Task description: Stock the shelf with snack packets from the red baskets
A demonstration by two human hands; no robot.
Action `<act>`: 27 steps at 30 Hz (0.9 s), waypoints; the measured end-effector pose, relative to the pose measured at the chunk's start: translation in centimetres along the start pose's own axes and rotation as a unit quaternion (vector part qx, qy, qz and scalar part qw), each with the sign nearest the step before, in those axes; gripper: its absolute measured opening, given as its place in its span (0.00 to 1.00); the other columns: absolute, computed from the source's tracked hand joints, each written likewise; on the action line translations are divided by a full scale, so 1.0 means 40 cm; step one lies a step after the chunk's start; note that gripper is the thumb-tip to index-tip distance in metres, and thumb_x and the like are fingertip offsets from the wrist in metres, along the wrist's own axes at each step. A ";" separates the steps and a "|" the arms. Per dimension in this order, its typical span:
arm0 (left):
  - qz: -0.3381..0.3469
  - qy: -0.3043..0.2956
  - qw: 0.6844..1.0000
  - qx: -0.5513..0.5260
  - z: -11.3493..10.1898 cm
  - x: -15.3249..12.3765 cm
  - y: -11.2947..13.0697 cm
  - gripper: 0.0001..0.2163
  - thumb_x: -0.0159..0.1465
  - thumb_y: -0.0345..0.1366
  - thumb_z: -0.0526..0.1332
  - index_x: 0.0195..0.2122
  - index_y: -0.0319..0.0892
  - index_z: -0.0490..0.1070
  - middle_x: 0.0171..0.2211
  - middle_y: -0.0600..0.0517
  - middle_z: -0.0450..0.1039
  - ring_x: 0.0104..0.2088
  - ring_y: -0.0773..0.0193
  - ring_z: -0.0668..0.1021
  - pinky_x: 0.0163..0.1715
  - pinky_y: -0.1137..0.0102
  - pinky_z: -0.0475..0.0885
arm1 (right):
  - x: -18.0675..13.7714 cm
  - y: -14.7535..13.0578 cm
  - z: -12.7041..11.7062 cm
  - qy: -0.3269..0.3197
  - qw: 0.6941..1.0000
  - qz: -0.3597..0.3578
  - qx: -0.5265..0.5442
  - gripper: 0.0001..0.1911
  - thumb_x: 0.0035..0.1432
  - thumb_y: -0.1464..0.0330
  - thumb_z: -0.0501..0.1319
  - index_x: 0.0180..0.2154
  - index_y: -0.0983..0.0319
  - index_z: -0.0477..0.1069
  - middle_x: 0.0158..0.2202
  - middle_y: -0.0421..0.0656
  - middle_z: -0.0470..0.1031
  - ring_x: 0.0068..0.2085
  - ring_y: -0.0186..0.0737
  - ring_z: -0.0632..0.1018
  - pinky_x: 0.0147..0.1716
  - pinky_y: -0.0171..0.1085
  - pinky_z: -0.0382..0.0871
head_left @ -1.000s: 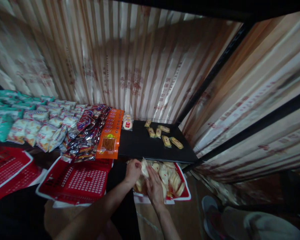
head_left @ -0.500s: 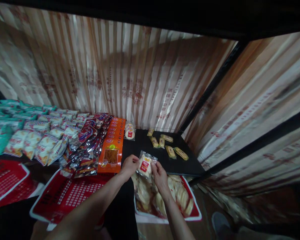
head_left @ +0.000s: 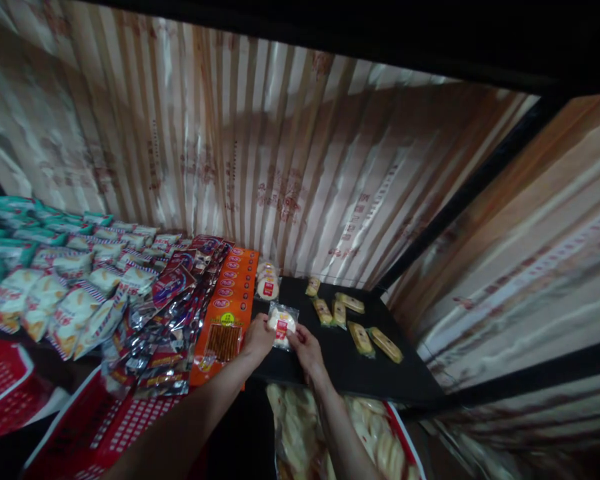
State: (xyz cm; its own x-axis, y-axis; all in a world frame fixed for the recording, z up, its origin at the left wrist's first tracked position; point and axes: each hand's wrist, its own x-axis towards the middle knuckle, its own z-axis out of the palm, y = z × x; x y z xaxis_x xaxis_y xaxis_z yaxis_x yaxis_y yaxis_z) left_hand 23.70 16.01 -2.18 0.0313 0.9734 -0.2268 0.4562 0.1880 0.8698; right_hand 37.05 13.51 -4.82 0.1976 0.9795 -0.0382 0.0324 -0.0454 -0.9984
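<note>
Between both hands is a clear packet of round white crackers (head_left: 282, 323) with a red label, just above the black shelf (head_left: 330, 363). My left hand (head_left: 259, 335) pinches its left edge, and my right hand (head_left: 306, 348) grips its right edge. Right behind it, similar packets of white crackers (head_left: 267, 283) stand in a short row against the curtain. To the left of my left hand lies an orange bag of stick snacks (head_left: 225, 333). Several small yellow wrapped cakes (head_left: 361, 339) are scattered on the shelf to the right.
Dark foil snack packets (head_left: 167, 333), white bags (head_left: 75, 313) and green bags (head_left: 10, 233) crowd the shelf's left side. Below stand red baskets (head_left: 130, 427); the one at right holds many pale cracker packets (head_left: 375, 433). A black post (head_left: 460, 187) slants up at right.
Both hands have carried the cracker packet forward, from over the basket at the shelf's front edge to over the shelf, near the row of similar packets. The view has shifted slightly.
</note>
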 end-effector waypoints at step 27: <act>0.063 0.002 0.987 0.148 0.002 0.088 0.028 0.22 0.58 0.23 0.51 0.55 0.28 0.62 0.59 0.36 0.56 0.60 0.56 0.60 0.58 0.71 0.55 | 0.232 0.025 0.089 0.109 0.902 -0.051 -0.414 0.23 0.55 0.60 0.53 0.49 0.63 0.70 0.44 0.51 0.74 0.44 0.45 0.75 0.42 0.39 0.67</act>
State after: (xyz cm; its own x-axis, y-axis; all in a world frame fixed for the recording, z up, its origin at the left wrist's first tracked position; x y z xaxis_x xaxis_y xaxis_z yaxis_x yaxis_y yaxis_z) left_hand 24.38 19.63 -2.02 0.1004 0.9873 -0.1231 0.6881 0.0204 0.7253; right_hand 35.41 23.24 -6.32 0.3372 0.9293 0.1507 0.7639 -0.1765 -0.6208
